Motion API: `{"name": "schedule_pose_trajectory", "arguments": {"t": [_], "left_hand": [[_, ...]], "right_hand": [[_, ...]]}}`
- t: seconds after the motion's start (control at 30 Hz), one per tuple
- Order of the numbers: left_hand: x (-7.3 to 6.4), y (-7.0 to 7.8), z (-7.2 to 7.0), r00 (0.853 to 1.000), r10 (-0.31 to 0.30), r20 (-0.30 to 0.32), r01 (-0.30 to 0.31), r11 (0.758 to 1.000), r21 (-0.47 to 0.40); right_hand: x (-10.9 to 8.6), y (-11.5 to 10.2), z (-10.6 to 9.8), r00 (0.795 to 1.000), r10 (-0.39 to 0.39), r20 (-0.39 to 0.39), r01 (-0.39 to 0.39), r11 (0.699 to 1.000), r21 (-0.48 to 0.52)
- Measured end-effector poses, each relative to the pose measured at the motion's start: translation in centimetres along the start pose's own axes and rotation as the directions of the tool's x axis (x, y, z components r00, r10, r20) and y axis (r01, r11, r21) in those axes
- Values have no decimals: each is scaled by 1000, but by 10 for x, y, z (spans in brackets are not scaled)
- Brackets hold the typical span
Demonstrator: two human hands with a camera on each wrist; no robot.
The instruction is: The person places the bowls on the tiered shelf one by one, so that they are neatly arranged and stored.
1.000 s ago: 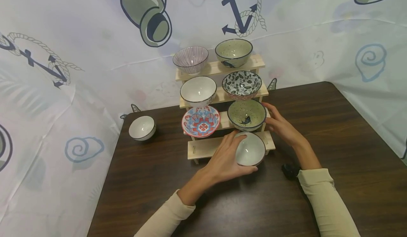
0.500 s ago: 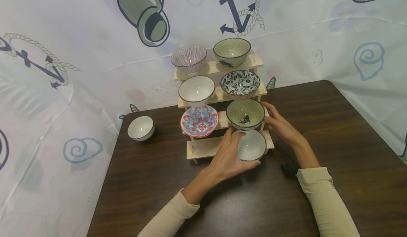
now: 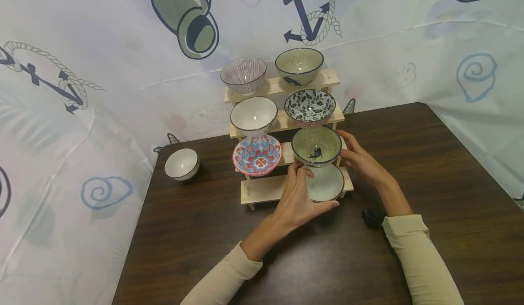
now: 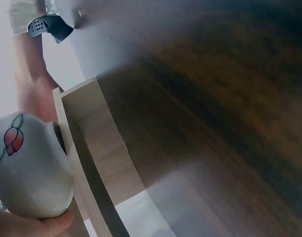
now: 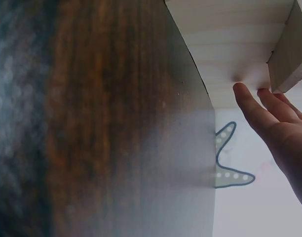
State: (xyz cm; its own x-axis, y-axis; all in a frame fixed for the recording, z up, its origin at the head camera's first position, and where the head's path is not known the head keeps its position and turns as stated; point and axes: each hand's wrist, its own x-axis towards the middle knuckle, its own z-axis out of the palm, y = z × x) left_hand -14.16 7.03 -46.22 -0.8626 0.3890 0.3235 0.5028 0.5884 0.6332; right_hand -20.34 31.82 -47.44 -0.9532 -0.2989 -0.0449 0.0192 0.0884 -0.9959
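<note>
My left hand [image 3: 295, 202] grips a white bowl [image 3: 325, 183] by its sides, fingers at the far rim and thumb at the near one. The bowl overlaps the right end of the lowest shelf [image 3: 262, 189]. In the left wrist view the bowl [image 4: 32, 168] shows a red flower on its outside, and its foot is right at the wooden edge [image 4: 74, 163]. My right hand [image 3: 366, 165] is at the right side of the tiered wooden stand, beside a green bowl [image 3: 316, 143]. Its extended fingers [image 5: 254, 111] touch the stand's wooden side [image 5: 235, 59].
Above stand a red-and-blue bowl [image 3: 258, 156], a white bowl [image 3: 254, 116], a black-patterned bowl [image 3: 309, 107], a striped bowl [image 3: 244, 75] and another green bowl [image 3: 299, 66]. A small white bowl [image 3: 182, 164] sits at left on the dark table [image 3: 184, 241].
My left hand has moved the white bowl slightly away from me, further over the lowest shelf and closer beneath the green bowl. The right hand stays at the stand's side.
</note>
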Motion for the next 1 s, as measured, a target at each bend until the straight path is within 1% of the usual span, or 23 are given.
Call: {"name": "schedule_pose_trajectory", "arguments": {"t": [0.1,0.23,0.33,0.47,0.57,0.67,0.8,1.0], "left_hand": [[-1,-1,2,1000,10,-11,-10,1000,4],[-3,-2,2,1000,26,-15,-25,998,53],[-5,-2,2,1000,27,-4,-26,996,80],[-7,-2,2,1000,22,11,-23,997,80],[-8,-3,0,999,31,11,-32,996,86],[-11,-4,-4,999,46,7,-46,994,98],[-16,-5,-15,998,64,7,-64,991,117],[-20,-8,-30,997,58,60,-66,987,145]], "right_hand": [[0,0,0,1000,-1,1,1,1000,-1],[0,1,1,1000,3,4,-3,1000,-4],[-1,2,2,1000,3,7,-3,1000,-4],[-1,3,2,1000,-2,9,2,1000,-3],[0,3,2,1000,-1,6,1,1000,0],[0,3,1,1000,-1,6,1,1000,1],[1,2,1,1000,-3,10,3,1000,8],[1,1,0,1000,-4,6,4,1000,16]]}}
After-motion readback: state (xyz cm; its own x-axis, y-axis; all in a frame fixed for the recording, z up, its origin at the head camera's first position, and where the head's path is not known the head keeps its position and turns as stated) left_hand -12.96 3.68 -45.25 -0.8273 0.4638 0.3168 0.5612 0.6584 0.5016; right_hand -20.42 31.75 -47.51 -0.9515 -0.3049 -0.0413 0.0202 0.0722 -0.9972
